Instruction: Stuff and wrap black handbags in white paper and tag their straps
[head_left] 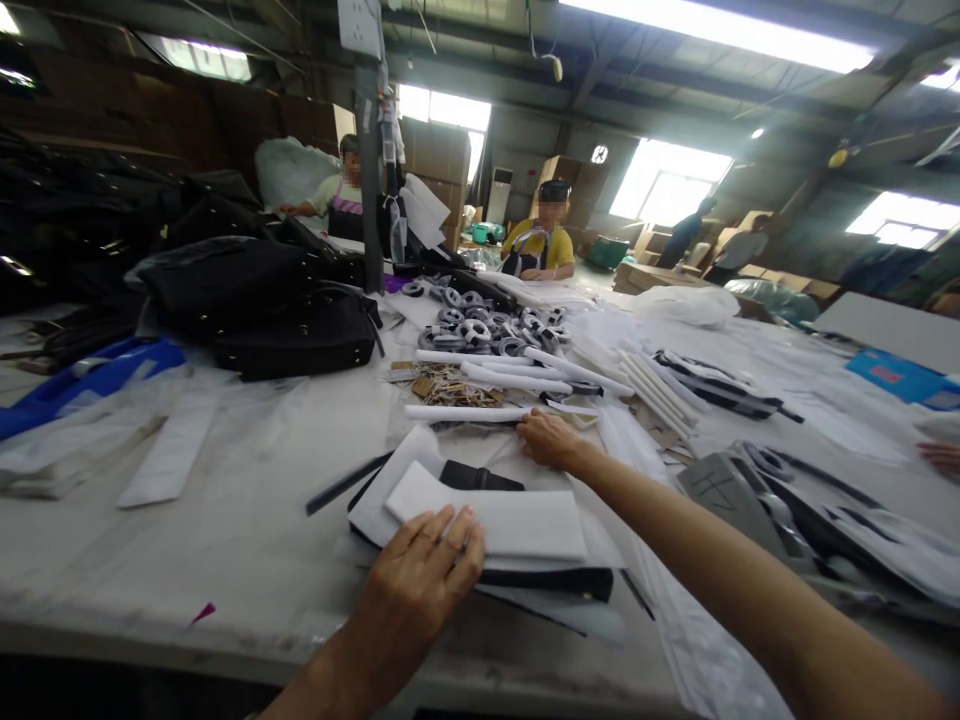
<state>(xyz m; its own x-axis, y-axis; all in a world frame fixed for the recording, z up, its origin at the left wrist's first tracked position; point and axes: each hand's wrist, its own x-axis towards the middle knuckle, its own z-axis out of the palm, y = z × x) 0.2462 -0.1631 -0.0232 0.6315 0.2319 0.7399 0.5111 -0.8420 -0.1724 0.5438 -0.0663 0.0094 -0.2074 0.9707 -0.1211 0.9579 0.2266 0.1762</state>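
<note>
My left hand [431,560] lies flat, fingers stretched out, on a folded white foam sheet [517,520]. Under that sheet is a black bag [547,582], lying flat, with a black strap [345,485] sticking out to its left. Thin translucent wrapping shows around the bag's lower edge. Farther forward, my right hand [551,440] has its fingers closed at the right end of a white foam roll [465,413]. The fingertips are partly hidden. More white foam rolls [517,377] lie just beyond it.
Beyond the rolls are string tags [457,385] and a heap of wrapped grey straps [480,325]. Black bags [292,310] are piled at left. A grey bag [724,500] lies at right, near another person's hand [941,457]. Co-workers [544,240] sit across the table.
</note>
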